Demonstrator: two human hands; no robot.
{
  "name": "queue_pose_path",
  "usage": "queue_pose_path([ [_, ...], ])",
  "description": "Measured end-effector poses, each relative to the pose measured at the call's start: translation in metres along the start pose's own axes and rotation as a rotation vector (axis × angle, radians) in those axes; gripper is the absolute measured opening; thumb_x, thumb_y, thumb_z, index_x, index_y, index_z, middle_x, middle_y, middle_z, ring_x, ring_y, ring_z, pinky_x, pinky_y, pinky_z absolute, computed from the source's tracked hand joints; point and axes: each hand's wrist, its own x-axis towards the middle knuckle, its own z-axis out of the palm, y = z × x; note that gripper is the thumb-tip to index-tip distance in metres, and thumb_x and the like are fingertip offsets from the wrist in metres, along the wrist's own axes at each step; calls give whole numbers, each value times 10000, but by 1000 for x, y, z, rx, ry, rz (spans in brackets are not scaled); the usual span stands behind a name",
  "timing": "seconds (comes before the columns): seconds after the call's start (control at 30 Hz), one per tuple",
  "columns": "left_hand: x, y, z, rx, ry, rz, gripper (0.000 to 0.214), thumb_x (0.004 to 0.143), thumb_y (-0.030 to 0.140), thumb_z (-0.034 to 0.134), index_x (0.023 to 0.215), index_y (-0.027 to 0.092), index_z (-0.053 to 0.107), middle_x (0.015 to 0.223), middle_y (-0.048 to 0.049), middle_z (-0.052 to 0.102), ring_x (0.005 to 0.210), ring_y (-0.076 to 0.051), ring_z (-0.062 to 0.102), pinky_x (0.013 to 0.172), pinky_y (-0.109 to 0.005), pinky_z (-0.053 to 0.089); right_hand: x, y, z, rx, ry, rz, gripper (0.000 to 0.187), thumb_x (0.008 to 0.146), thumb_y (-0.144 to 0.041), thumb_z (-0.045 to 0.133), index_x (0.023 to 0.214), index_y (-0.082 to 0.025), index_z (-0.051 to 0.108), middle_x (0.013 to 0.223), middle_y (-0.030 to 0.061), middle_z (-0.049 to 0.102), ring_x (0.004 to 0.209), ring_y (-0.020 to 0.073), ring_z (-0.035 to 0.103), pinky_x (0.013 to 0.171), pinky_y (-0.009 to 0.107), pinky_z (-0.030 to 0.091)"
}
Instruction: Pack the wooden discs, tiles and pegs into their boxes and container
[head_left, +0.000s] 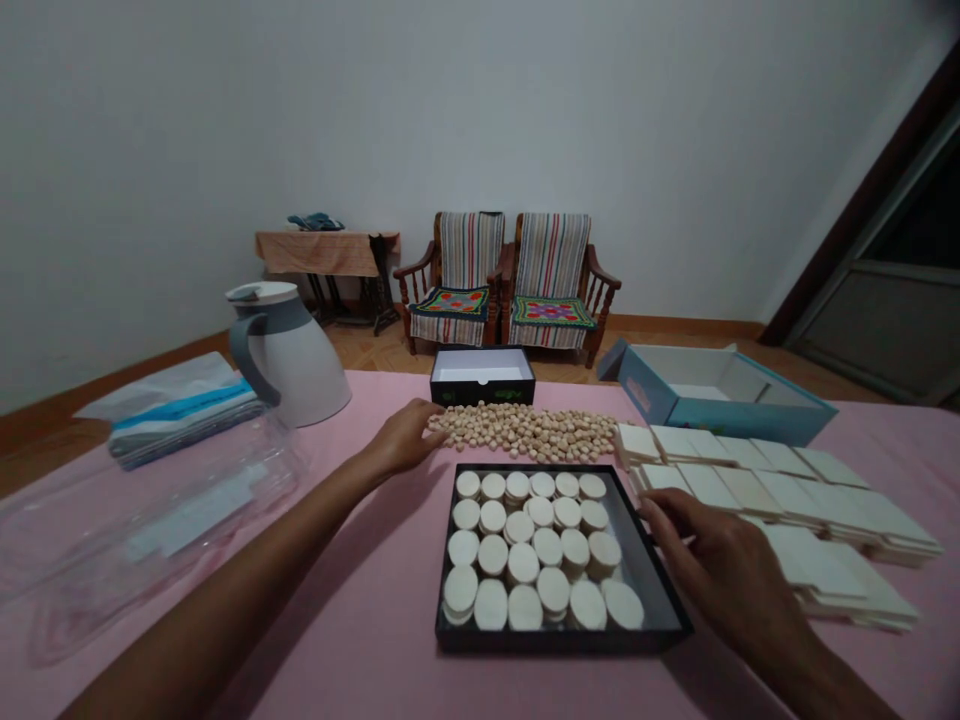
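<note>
A black tray [651, 580] in front of me holds several rows of pale round discs [536, 552]. Behind it lies a heap of small tan beads [529, 432] on the pink table. My left hand [401, 437] reaches to the left end of that heap, fingers curled and touching the beads. My right hand [716, 560] rests by the tray's right edge, fingers spread flat, next to rows of cream square tiles [780, 490]. Neither hand visibly holds anything I can name.
A small black box [482, 378] and an open blue box [716, 395] stand at the table's far side. A white jug [285, 352], folded packets [172, 405] and clear plastic bags [142, 520] sit at left. Two striped armchairs [504, 285] and a side table stand by the wall.
</note>
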Motion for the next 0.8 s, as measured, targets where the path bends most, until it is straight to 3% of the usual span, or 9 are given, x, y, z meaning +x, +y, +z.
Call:
queue_pose_path([
  [0.03,16,-4,5,119,28,-29,357,816,328,543,1120,147,586,1119,-117,620,975,-216,602,818,-295,454,-1,1,2,3,6,6,333,863,-492,403,882,-266,647,719,-2,705,587,195,651,527,300,466],
  [0.17,69,-10,29,225,112,-67,366,818,234,523,1165,120,547,1184,-177,580,1096,-296,529,888,-387,398,-2,5,6,33,-30,-2,342,874,-483,392,898,-255,647,718,-4,703,588,180,648,535,286,485],
  [0.37,98,-14,51,288,107,-49,191,796,228,542,946,150,632,953,-155,678,976,-321,585,870,-471,341,-1,5,6,50,-61,-35,323,883,-457,397,876,-245,641,723,9,698,609,182,646,549,284,488],
  [0.57,79,-4,34,321,158,58,135,817,233,519,814,187,647,831,-91,692,902,-275,606,953,-507,237,-3,6,3,64,-7,-39,306,880,-437,406,899,-240,640,726,14,705,598,191,656,540,294,490],
  [0.7,48,20,5,382,355,212,163,841,228,492,793,196,645,764,-75,675,840,-250,601,997,-528,184,7,-1,-5,149,61,-55,292,870,-411,436,953,-219,640,765,29,713,635,187,673,564,285,516],
  [0.8,23,43,-16,463,492,329,208,866,211,465,754,197,641,677,-49,647,747,-217,592,1012,-525,204,31,-13,-14,244,113,-56,326,846,-406,481,1042,-191,629,922,76,711,754,208,683,639,309,545],
])
